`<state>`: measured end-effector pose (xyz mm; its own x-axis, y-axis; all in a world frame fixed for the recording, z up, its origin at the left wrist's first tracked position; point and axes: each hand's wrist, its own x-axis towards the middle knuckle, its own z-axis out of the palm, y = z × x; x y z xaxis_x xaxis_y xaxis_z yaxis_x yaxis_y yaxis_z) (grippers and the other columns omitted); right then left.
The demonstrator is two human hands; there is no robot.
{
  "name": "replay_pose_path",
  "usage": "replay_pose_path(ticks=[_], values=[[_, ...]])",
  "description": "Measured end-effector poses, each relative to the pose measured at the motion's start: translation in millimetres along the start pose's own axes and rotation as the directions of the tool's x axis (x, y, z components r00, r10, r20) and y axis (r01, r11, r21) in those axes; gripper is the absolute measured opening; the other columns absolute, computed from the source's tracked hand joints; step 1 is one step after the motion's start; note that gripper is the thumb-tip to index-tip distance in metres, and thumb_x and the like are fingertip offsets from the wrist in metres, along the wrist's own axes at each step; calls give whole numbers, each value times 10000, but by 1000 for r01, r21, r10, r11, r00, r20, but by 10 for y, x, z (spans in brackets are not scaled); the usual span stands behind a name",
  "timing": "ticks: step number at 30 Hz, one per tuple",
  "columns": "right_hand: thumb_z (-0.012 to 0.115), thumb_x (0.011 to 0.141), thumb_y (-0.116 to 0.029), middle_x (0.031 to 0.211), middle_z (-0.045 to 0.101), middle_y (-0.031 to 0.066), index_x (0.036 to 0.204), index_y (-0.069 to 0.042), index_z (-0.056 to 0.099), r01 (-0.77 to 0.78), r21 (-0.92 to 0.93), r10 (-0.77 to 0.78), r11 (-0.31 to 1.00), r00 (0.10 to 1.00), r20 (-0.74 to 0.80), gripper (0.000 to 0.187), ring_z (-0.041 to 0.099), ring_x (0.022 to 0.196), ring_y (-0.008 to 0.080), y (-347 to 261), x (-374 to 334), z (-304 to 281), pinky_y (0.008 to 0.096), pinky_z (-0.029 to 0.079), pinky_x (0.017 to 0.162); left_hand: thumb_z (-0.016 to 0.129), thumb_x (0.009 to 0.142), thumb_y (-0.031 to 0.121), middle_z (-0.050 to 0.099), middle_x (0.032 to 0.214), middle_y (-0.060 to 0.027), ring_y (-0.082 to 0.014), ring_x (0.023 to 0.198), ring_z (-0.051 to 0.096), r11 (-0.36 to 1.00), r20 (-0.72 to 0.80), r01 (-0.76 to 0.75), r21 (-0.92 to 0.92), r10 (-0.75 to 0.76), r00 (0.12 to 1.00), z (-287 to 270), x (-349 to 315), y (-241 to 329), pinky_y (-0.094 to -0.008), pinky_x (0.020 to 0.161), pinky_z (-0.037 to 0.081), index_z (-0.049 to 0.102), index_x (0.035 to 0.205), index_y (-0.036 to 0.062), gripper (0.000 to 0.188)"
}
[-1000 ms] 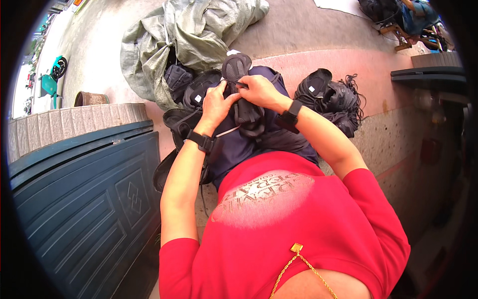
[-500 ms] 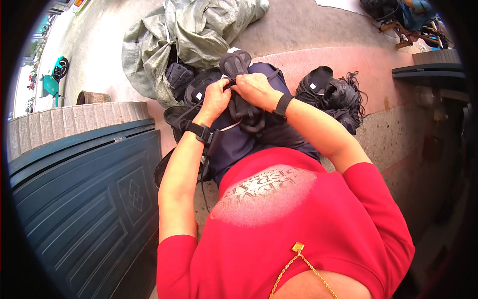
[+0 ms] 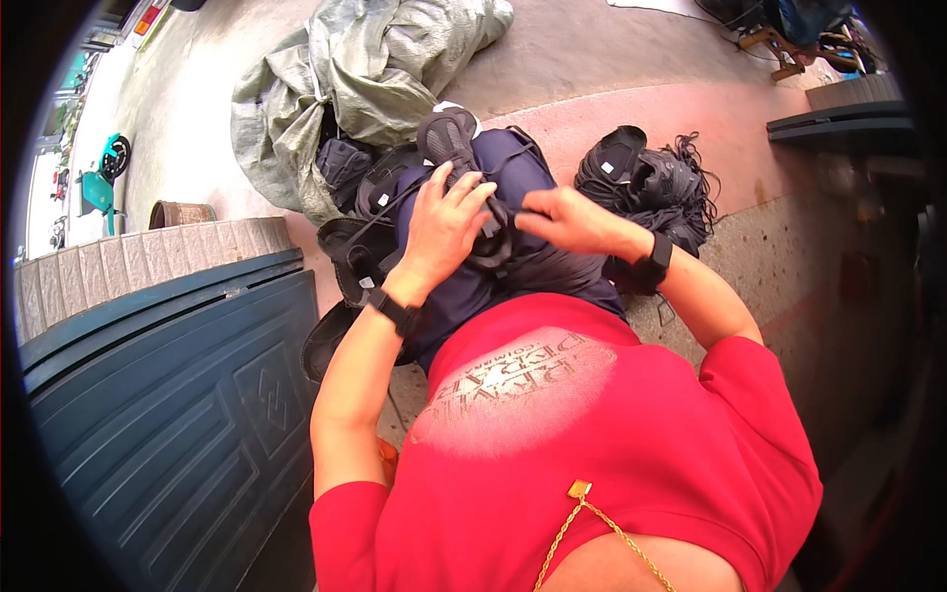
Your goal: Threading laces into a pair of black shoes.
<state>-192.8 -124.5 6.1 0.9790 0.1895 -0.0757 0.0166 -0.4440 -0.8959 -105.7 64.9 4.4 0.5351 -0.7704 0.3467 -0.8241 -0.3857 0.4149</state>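
A dark shoe (image 3: 449, 141) with a mesh front lies across my lap, its toe pointing away from me. My left hand (image 3: 446, 225) rests over the shoe's middle, its fingers stretched out and slightly apart. To the right of it, my right hand (image 3: 570, 221) is closed in a pinch beside the shoe's near end. A thin dark strand, which looks like a shoelace, shows at those fingertips. My left hand hides much of the lacing area. Several more dark shoes (image 3: 360, 247) lie against my left leg.
A pile of black shoes with dangling laces (image 3: 671, 187) sits to the right of my knees. A large grey-green woven sack (image 3: 385, 69) slumps at the far left. Blue panelled doors (image 3: 168, 414) stand at left, near a brown bucket-like container (image 3: 181, 214).
My hands were close together, both pinching at the shoe's middle. Since then, the left has opened and spread over the shoe, while the right has drawn back toward me and to the right.
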Motion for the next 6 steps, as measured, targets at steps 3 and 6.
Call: replay_pose_path(ticks=[3,6], values=[[524,876,-228,567,393,-16,713,-19,476,-118,234,144,965,984,-100,269,332,551,54,61,199,-31,270,321,460,567,732,52,602,831,-105,-285,850,551,994,72,-39,-104,47,996,121,161,-126,-385,763,434,591,830,43,101],[485,900,-290,591,360,-82,815,-80,492,-307,779,374,546,922,101,227,326,518,49,58,247,-164,231,321,451,560,707,35,599,743,-121,-284,747,580,990,220,61,-125,-32,975,219,260,-70,-376,664,457,576,782,46,78]])
